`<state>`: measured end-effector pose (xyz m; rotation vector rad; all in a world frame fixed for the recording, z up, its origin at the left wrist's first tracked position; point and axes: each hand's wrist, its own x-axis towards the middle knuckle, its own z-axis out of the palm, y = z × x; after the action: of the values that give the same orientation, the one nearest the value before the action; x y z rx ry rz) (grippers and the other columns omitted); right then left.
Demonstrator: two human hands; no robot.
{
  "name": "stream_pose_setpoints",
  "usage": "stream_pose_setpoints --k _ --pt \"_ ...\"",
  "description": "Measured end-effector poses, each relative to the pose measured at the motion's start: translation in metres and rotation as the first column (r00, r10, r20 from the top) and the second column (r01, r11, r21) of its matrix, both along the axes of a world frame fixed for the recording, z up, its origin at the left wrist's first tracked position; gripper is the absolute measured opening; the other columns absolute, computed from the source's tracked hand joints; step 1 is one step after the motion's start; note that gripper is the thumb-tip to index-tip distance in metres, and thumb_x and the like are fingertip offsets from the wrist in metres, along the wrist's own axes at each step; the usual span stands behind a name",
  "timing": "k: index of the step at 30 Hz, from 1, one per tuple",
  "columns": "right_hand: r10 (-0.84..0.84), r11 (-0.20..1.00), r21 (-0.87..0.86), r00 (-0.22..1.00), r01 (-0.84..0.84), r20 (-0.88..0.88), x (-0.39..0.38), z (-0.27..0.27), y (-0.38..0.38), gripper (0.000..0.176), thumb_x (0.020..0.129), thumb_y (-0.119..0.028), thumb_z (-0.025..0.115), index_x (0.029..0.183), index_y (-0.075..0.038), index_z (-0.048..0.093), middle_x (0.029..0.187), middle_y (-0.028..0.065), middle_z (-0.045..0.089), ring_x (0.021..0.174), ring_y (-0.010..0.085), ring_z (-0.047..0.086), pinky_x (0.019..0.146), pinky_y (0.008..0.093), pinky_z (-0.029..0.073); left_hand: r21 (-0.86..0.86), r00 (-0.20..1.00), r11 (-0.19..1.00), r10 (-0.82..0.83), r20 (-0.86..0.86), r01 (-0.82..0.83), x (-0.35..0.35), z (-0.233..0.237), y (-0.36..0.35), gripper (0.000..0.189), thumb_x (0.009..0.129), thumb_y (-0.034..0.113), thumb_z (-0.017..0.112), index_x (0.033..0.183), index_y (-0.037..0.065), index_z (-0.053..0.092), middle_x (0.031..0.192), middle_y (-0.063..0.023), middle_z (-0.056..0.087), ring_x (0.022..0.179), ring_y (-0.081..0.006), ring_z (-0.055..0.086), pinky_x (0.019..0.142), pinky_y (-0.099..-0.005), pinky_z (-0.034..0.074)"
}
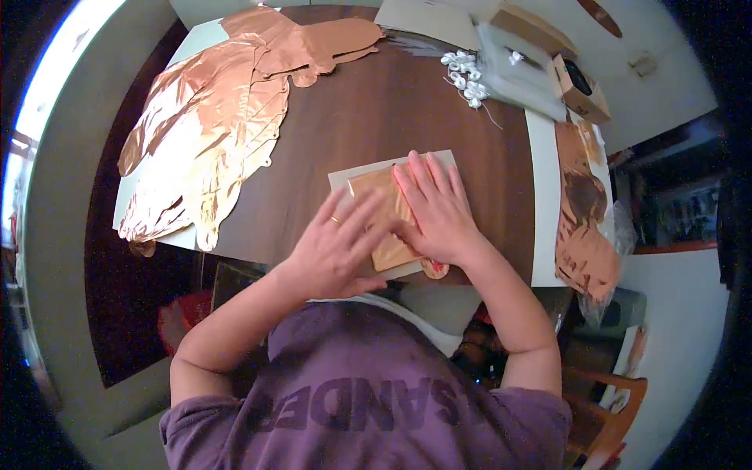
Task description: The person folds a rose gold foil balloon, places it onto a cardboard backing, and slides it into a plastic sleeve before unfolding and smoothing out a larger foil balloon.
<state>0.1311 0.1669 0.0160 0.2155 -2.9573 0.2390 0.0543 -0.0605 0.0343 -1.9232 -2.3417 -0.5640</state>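
Note:
A folded piece of rose-gold foil (390, 257) lies on a pale card sheet (340, 180) near the front edge of the brown table. My right hand (439, 215) rests flat along the foil's right side, fingers stretched toward the card's far edge. Slightly blurred, my left hand (337, 239) is over the foil's left part with its fingers spread, a ring on one of them. A rounded foil end (435, 269) with a pinkish sheen sticks out by my right wrist. My hands cover part of the folded foil.
Flat rose-gold foil balloons (243, 110) are piled on the table's left side. Toward the back right lie white string bundles (468, 78), a clear plastic-wrapped stack (517, 74) and a small carton (581, 90). More foil balloons (583, 251) hang at the right edge, near a wooden chair (619, 392).

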Motion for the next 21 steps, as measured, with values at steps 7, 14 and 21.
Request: stream_pose_setpoints --k 7,14,21 --pt "-0.021 0.999 -0.03 1.0 0.021 -0.009 -0.003 -0.004 0.003 0.071 0.089 -0.044 0.059 0.147 -0.009 0.038 0.152 0.0224 0.034 0.141 0.0421 0.029 0.115 0.0576 0.02 0.193 0.986 0.97 -0.127 -0.104 0.145 0.008 -0.012 0.004 0.041 0.077 0.026 0.075 0.106 -0.001 0.065 0.112 -0.016 0.065 0.108 -0.0335 0.063 0.096 -0.047 0.049" --pt "-0.084 0.996 -0.028 0.996 0.085 0.005 0.014 0.006 -0.009 0.067 0.089 -0.039 0.06 0.146 -0.008 0.04 0.151 0.0224 0.035 0.137 0.0412 0.033 0.111 0.0565 0.026 0.143 0.983 0.973 -0.184 0.026 0.178 0.005 -0.004 -0.007 0.041 0.077 0.022 0.075 0.108 -0.002 0.064 0.118 -0.0188 0.063 0.11 -0.0343 0.063 0.094 -0.0455 0.053" --pt "-0.163 0.986 -0.028 0.986 0.163 -0.024 0.028 0.005 -0.021 0.068 0.09 -0.038 0.059 0.147 -0.007 0.039 0.151 0.0228 0.035 0.134 0.0413 0.035 0.109 0.0557 0.027 0.065 0.951 0.957 -0.272 -0.147 0.283 0.001 -0.002 -0.009 0.039 0.076 0.018 0.066 0.107 -0.005 0.062 0.109 -0.019 0.065 0.11 -0.0339 0.062 0.096 -0.0446 0.051"
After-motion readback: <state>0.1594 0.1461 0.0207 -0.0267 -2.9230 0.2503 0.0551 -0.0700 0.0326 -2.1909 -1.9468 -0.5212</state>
